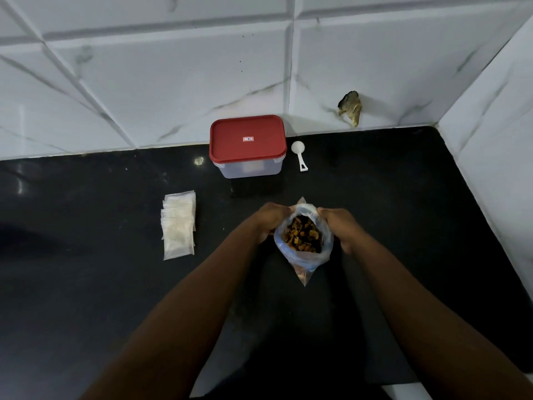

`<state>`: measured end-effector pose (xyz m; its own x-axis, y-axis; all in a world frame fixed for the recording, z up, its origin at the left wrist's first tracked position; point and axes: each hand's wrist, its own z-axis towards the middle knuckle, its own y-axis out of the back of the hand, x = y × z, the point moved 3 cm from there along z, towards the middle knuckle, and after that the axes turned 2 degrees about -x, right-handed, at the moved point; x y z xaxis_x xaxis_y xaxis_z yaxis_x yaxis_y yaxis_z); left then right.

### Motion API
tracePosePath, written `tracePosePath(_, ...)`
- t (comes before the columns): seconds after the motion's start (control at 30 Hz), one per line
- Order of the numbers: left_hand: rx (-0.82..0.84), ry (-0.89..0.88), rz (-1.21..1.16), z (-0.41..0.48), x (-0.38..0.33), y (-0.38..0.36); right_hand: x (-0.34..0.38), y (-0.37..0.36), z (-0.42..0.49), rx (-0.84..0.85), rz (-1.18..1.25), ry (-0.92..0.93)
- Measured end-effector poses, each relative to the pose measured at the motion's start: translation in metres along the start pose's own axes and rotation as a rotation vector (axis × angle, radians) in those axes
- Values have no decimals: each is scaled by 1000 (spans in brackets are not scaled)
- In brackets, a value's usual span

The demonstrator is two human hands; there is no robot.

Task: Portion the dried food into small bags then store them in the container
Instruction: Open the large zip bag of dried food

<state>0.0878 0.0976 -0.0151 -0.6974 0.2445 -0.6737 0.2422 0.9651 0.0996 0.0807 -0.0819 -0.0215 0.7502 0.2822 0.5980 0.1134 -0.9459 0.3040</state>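
A clear plastic bag [302, 256] with a blue zip strip stands on the black counter [403, 215], its mouth spread wide. Brown and orange dried food [302, 233] fills it. My left hand [269, 220] grips the left rim of the bag and my right hand [339, 226] grips the right rim. A pile of small clear bags [178, 226] lies to the left of my hands. Behind them stands a clear container with a shut red lid [248, 142]. A white plastic scoop [299, 153] lies just right of the container.
White marble-look tiles form the back wall [173, 82] and the right side wall [496, 125], closing the counter's far right corner. A dark hole stuffed with something [350, 106] sits low in the back wall. The counter's near edge runs at the bottom right.
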Motion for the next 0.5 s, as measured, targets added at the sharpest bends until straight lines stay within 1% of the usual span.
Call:
tracePosePath(0.13,-114,-86,5,-1,6,-1,-8,1,1,-50,15,177)
tracePosePath(0.23,-169,-159,-75,-7,20,-1,-17,7,-4,-88,36,241)
tracePosePath(0.3,-204,-196,-207,-11,36,-3,-25,8,-10,-95,135,269)
tracePosePath(0.37,-225,-228,-347,-17,54,-6,-35,5,-16,-73,307,296)
tracePosePath(0.43,-218,-232,-489,-23,70,-14,-44,1,-24,-31,449,315)
tracePosePath(0.5,-208,-235,-614,-33,80,-22,-50,-4,-31,9,525,328)
